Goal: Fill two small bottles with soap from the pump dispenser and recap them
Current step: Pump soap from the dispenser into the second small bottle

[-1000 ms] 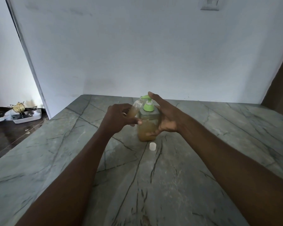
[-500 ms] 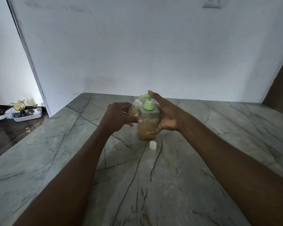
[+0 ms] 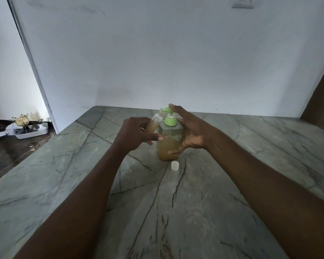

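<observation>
On the desk (image 3: 204,212), a tilted bottle (image 3: 153,124) is gripped by the left hand (image 3: 137,132) under the dispenser (image 3: 169,139) spout; the right hand (image 3: 192,130), fingers spread, is laid on the pump. A cap (image 3: 175,166) lies nearby.

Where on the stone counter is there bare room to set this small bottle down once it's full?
The counter is bare right of the right hand and left of the left hand, out to its edges. The near stretch between the forearms is free too. It is crowded only at the pump dispenser, where the small bottle is held, with the white cap just in front.
</observation>
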